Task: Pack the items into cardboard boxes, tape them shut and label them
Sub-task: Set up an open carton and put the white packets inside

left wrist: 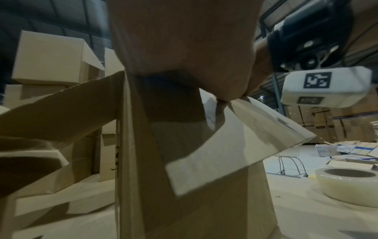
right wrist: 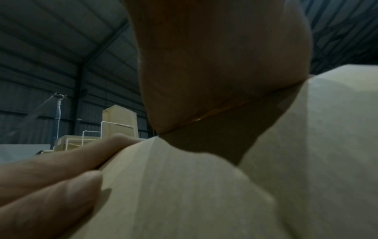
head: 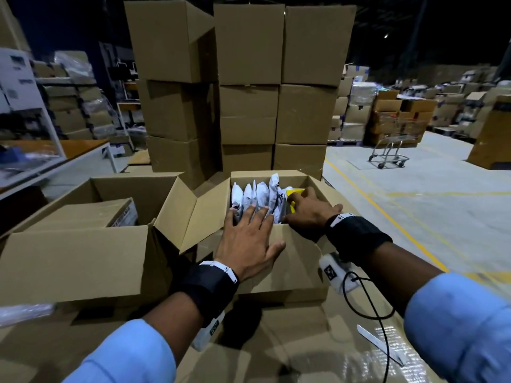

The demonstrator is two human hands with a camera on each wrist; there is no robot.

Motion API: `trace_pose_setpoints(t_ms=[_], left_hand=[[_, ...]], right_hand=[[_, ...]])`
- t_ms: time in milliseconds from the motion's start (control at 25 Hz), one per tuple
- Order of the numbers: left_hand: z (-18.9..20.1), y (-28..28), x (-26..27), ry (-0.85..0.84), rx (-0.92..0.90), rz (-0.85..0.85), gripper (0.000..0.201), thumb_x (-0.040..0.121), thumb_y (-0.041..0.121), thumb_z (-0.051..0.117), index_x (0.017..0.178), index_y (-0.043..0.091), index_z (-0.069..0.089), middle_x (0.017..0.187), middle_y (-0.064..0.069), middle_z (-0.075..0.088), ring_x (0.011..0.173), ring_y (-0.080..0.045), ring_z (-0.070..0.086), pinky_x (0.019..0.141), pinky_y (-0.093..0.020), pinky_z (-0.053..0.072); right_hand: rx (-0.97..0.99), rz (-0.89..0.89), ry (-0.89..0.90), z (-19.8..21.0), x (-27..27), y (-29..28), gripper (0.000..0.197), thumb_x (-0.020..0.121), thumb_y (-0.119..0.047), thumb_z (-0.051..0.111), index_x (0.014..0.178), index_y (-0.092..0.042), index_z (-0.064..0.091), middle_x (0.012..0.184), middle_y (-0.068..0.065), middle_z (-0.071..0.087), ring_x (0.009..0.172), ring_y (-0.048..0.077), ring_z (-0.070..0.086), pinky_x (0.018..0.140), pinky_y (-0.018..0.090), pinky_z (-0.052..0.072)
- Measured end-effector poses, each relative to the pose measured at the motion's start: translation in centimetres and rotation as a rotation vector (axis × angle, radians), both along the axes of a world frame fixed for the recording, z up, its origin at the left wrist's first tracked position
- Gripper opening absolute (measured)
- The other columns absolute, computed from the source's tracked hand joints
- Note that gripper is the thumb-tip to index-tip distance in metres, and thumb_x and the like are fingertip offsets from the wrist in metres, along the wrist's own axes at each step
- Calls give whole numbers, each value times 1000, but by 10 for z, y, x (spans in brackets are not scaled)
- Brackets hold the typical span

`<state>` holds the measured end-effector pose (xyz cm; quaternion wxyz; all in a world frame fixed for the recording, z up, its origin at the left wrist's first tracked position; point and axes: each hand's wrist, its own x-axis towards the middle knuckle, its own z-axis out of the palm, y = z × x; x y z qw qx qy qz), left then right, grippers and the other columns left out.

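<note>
1. The open cardboard box (head: 290,250) stands at the centre of a cardboard-covered work surface (head: 276,341), its flaps folded outward.
2. Inside the box, white pouches (head: 257,197) stand upright in a row along the left and middle; a yellow item (head: 294,193) sits at the right end of the row, touching the pouches.
3. The left hand (head: 249,239) lies over the near rim of the box. Its fingers (head: 250,214) are straight and spread apart, their tips resting on the tops of the pouches; the thumb lies against the outer front wall.
4. The right hand (head: 311,211) reaches over the near right corner of the box, with its fingers going down beside the yellow item (the fingertips are hidden inside the box, so it cannot be told whether they clamp anything).
5. In the right wrist view, 2 fingers (right wrist: 51,174) lie straight against a pale cardboard face (right wrist: 184,194).
6. A roll of clear tape (left wrist: 347,186) lies flat on the work surface, right of the box in the left wrist view.
7. A second open box (head: 74,261) stands just left of the first, with a smaller carton (head: 83,214) inside it.
8. A stack of closed cartons (head: 243,87) rises directly behind both boxes.
9. A wire trolley (head: 390,153) stands on the floor well to the right.
</note>
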<state>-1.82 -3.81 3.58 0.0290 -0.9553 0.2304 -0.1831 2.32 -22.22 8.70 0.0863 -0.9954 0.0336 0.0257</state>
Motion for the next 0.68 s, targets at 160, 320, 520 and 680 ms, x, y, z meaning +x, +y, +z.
trace_pose_setpoints(t_ms=[160, 320, 520, 680], left_hand=[[-1, 0, 0, -2, 10, 5, 77, 95, 69, 20, 157, 23, 23, 167, 1, 15, 155, -21, 5, 118, -61, 7], [-3, 1, 3, -5, 9, 1, 77, 95, 70, 21, 157, 24, 23, 168, 4, 9, 155, -21, -1, 116, -66, 5], [-4, 3, 3, 13, 24, -4, 79, 95, 71, 20, 158, 25, 19, 169, 5, -1, 155, -23, -9, 114, -69, 2], [-1, 4, -1, 44, 13, -19, 80, 95, 72, 19, 159, 24, 17, 169, 5, -5, 154, -23, -14, 114, -69, 0]], right_hand=[[28, -27, 29, -5, 12, -2, 67, 83, -67, 49, 144, -58, 23, 166, -11, -10, 141, 38, 37, 104, 81, -3], [-61, -27, -112, -11, 11, -3, 60, 88, -72, 35, 144, -52, 32, 168, -5, -5, 134, 42, 46, 101, 83, -9], [-131, -17, -169, 17, 5, -10, 53, 93, -56, 39, 146, -48, 35, 168, 0, -10, 130, 46, 49, 100, 84, -10], [-142, -14, -209, 45, -1, -5, 54, 92, -47, 44, 146, -44, 39, 168, 3, 0, 131, 47, 47, 102, 84, -2]])
